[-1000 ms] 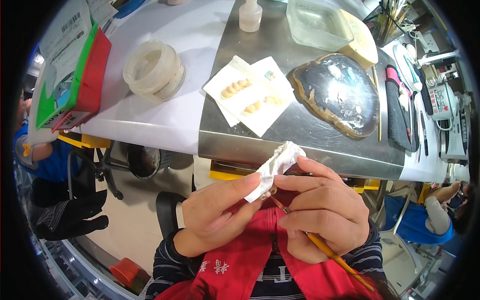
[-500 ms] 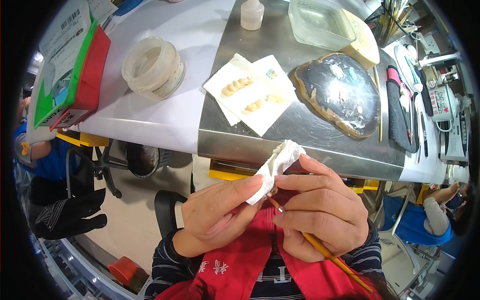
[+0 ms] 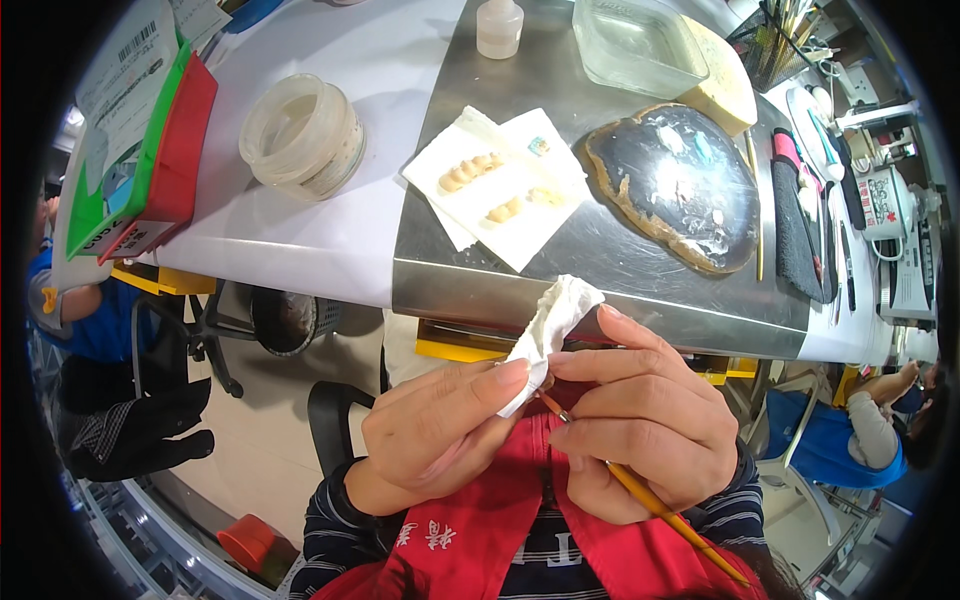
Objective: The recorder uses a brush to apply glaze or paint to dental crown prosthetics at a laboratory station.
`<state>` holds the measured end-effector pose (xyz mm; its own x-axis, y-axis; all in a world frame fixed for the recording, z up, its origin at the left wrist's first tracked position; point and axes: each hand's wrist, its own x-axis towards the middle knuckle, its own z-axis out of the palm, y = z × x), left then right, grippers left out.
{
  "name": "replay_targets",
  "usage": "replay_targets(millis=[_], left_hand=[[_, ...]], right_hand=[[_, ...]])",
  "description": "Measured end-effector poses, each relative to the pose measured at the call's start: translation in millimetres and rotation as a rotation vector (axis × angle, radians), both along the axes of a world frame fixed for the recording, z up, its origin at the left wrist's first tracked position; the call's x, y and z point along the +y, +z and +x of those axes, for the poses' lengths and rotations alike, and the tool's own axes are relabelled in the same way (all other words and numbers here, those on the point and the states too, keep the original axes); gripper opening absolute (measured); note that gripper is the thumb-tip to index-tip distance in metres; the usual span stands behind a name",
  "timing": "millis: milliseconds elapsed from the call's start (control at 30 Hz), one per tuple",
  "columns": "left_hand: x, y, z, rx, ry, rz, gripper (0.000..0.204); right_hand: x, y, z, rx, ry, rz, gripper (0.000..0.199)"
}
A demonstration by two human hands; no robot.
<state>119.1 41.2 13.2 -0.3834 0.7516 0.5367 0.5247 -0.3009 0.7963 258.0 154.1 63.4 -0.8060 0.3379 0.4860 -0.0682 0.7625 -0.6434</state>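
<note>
A folded white tissue (image 3: 560, 318) is pinched between the thumb and fingers of my left hand (image 3: 430, 430). Between the hands, a small tan piece shows partly at the tissue's lower edge; fingers hide most of it. My right hand (image 3: 650, 430) is closed round a fine paintbrush (image 3: 665, 515) with a yellow handle, its reddish tip pointing at that piece. Just beyond, a white paper napkin (image 3: 522, 245) lies on the metal bench top, bearing a row of tooth-coloured dental crowns (image 3: 470, 172), a shorter row (image 3: 505, 210) and a small blue-green bit (image 3: 539, 147).
A dark, glossy palette slab (image 3: 670, 190) with a rough rim lies right of the napkin. Behind stand a glass dish (image 3: 640, 45), a yellow sponge (image 3: 728, 85) and a dropper bottle (image 3: 499, 30). Leftward are an open jar (image 3: 335, 165) and red-green bins (image 3: 190, 150). Tools (image 3: 795, 220) lie at right.
The tissue has shifted and tilted slightly, and its lower end sits a little further right. Both hands keep their grips with almost no other movement.
</note>
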Motion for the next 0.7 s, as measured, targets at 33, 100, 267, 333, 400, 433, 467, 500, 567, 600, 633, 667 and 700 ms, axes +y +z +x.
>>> replay_targets(millis=[33, 100, 267, 333, 400, 433, 467, 500, 567, 600, 633, 667, 700], left_hand=[[0.0, 0.0, -0.1, -0.001, 0.003, -0.011, 0.048], [-0.2, -0.2, -0.3, 0.000, -0.005, -0.002, 0.048], [-1.0, -2.3, 0.7, 0.009, 0.004, -0.004, 0.047], [-0.3, -4.4, 1.6, -0.104, 0.001, 0.003, 0.045], [0.3, -6.1, 2.5, -0.098, 0.011, 0.016, 0.044], [0.5, -6.7, 2.7, -0.092, 0.022, 0.028, 0.043], [0.3, -7.1, 2.7, -0.092, 0.021, 0.028, 0.043], [-0.1, -7.3, 2.5, -0.074, 0.026, 0.024, 0.042], [-1.0, -7.6, 2.1, -0.055, 0.031, 0.020, 0.042], [-1.5, -7.7, 1.9, -0.062, 0.029, 0.015, 0.041], [-2.0, -7.9, 2.1, -0.068, 0.027, 0.010, 0.041], [-2.4, -8.0, 2.4, -0.068, 0.026, 0.010, 0.041], [-2.6, -8.2, 2.8, -0.109, 0.036, -0.001, 0.041]], right_hand=[[-0.1, 0.2, 0.1, -0.024, -0.010, -0.020, 0.015], [0.6, -0.1, 0.2, 0.000, 0.004, -0.009, 0.013], [1.7, -0.6, 1.4, 0.031, 0.025, -0.007, 0.012], [0.9, 0.4, 2.4, 0.006, -0.003, -0.092, 0.015], [0.8, 0.3, 2.3, -0.010, -0.001, -0.070, 0.015], [1.0, 0.1, 2.0, -0.017, 0.000, -0.059, 0.015], [1.2, -0.3, 1.5, -0.018, 0.000, -0.055, 0.015], [1.5, -1.0, 0.8, 0.015, 0.006, -0.036, 0.014], [2.1, -2.4, -0.2, 0.048, 0.012, -0.017, 0.013], [2.3, -2.9, -0.5, 0.051, 0.015, -0.006, 0.013], [2.2, -3.6, -0.9, 0.052, 0.014, 0.003, 0.013], [2.1, -4.0, -1.1, 0.055, 0.016, 0.006, 0.013], [1.8, -4.6, -1.4, 0.078, 0.006, -0.016, 0.012]])
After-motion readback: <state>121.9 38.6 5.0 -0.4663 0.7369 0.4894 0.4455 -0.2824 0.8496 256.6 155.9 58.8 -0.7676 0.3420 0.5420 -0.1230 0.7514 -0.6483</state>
